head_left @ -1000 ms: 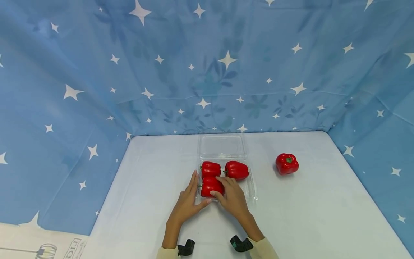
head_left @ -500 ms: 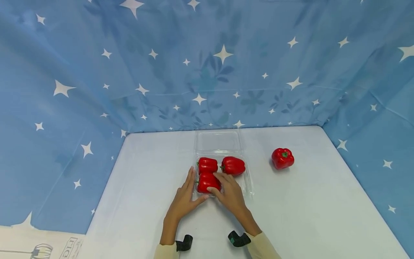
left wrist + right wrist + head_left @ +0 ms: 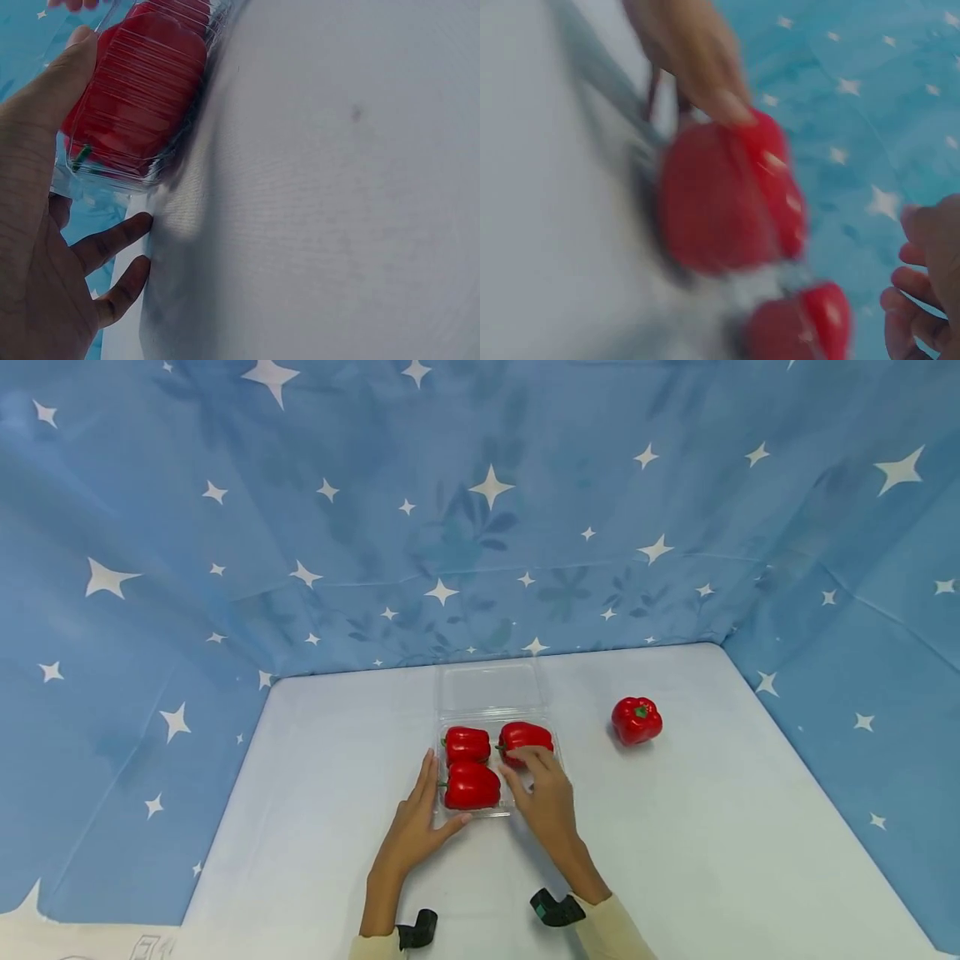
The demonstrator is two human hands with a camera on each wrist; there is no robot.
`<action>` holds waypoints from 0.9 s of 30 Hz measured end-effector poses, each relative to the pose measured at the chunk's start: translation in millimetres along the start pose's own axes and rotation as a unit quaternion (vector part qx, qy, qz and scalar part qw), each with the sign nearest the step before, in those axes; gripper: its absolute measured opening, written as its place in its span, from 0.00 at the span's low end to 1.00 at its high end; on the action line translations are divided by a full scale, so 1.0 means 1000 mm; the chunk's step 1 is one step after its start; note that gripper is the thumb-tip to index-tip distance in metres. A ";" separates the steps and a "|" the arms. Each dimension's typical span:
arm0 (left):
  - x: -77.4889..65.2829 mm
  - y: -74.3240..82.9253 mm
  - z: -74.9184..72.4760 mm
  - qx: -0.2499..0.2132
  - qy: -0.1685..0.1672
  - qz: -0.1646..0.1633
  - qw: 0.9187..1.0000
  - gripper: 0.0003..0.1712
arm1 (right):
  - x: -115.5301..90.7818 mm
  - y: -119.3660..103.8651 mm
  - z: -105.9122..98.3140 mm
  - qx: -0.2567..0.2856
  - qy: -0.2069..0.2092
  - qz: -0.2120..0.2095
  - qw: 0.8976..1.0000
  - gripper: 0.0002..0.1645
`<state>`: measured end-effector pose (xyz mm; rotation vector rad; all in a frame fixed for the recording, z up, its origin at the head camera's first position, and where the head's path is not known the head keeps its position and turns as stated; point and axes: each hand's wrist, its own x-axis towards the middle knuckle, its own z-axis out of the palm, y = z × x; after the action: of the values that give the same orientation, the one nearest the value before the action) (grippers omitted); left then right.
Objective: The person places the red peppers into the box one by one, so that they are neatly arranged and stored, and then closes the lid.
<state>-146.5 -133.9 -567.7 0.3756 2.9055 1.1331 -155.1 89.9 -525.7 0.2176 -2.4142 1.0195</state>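
Note:
A clear plastic clamshell box (image 3: pixel 491 814) lies with its lid (image 3: pixel 491 687) folded back. Inside are three red bell peppers: one at the front left (image 3: pixel 472 786), one at the back left (image 3: pixel 467 746), one at the back right (image 3: pixel 525 737). My left hand (image 3: pixel 412 827) rests along the box's left side, fingers straight, thumb by its front edge. In the left wrist view, that thumb touches the box near a pepper (image 3: pixel 142 90). Above the box's right part, my right hand (image 3: pixel 547 793) holds nothing, its fingers loosely bent and partly covering the back right pepper.
Another red bell pepper (image 3: pixel 637 721) sits on the white table (image 3: pixel 720 827), right of the box. Blue star-patterned cloth (image 3: pixel 405 543) hangs behind the table and along both sides. The right wrist view is blurred.
My right hand has let go of the front left pepper and moved up and right, away from it. The left hand stays at the box's side. The head view has shifted slightly.

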 end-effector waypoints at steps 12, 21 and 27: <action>-0.004 -0.001 -0.003 -0.011 -0.008 -0.024 1.000 0.62 | 0.040 0.077 -0.065 -0.018 0.206 0.149 0.967 0.22; -0.004 -0.002 -0.003 -0.014 -0.015 -0.012 1.000 0.62 | 0.043 0.118 -0.076 -0.032 0.092 0.309 0.946 0.52; -0.002 -0.001 -0.002 -0.015 -0.007 -0.002 1.000 0.61 | 0.047 0.131 -0.073 0.016 0.072 0.307 0.949 0.55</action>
<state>-144.9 -136.4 -566.9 0.3760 2.8726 1.1675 -210.0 236.2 -540.6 -0.6186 -2.3720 1.2768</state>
